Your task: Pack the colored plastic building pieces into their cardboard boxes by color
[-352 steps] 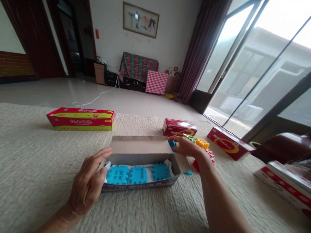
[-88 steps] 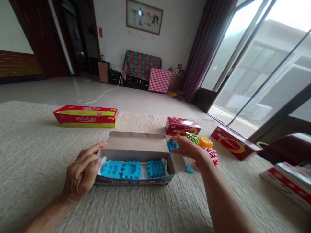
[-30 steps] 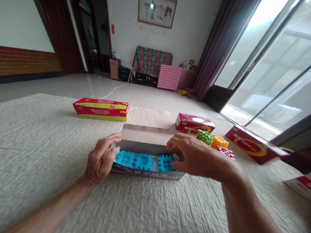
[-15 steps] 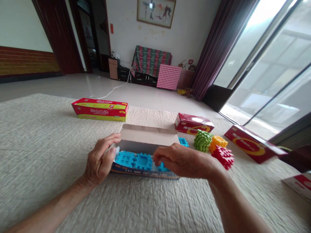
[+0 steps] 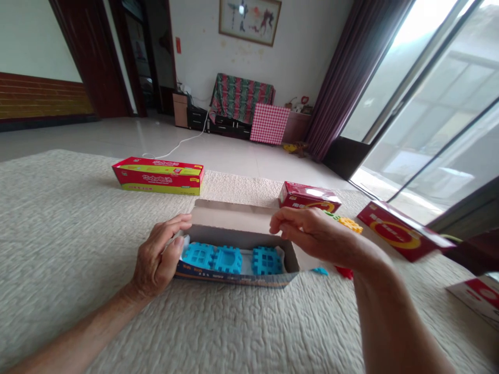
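Blue blocks (image 5: 267, 261) lie in the box (image 5: 237, 280) below right fingers (image 5: 281, 227), curled together.

Pale quilted cover (image 5: 218, 327): open box (image 5: 234, 279) mid, red-green box (image 5: 156, 179) back left, dark-red boxes (image 5: 310, 193) back right, white-red box (image 5: 475, 296) right edge, yellow (image 5: 351, 224), red, blue pieces near open box

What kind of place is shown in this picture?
Probably a living room in a home: a long dark purple curtain beside tall glass doors, a framed picture on the white wall, and a low black cabinet partly draped with patterned cloth.
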Action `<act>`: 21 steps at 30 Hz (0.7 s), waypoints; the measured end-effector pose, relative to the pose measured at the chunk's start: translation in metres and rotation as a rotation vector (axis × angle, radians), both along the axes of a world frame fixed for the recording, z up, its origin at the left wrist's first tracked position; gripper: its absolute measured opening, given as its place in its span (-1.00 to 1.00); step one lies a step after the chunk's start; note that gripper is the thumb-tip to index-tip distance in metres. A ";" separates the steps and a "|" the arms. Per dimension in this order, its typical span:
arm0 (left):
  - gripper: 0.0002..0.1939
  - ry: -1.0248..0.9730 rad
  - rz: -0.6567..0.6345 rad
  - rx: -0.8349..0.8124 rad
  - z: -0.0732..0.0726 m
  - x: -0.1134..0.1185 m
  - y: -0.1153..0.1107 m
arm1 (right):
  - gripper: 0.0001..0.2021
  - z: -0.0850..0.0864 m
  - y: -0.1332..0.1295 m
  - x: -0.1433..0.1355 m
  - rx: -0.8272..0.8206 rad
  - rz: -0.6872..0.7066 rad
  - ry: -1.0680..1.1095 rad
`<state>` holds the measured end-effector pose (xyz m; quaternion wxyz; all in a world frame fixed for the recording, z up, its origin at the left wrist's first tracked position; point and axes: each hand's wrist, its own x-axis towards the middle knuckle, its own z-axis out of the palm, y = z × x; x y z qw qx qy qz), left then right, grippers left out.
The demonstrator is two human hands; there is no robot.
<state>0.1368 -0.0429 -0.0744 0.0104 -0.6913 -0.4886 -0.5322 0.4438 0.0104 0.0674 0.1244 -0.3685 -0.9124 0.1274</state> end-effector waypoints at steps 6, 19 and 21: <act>-0.73 0.000 -0.005 -0.016 -0.003 -0.003 0.000 | -0.78 -0.017 0.032 0.039 0.116 -0.277 -0.072; -0.73 -0.024 -0.004 -0.046 -0.004 -0.004 0.000 | -0.52 -0.057 0.056 0.039 0.047 -0.231 -0.234; -0.73 -0.022 -0.004 -0.044 -0.004 -0.005 0.000 | -0.56 -0.062 0.060 0.039 0.029 -0.228 -0.236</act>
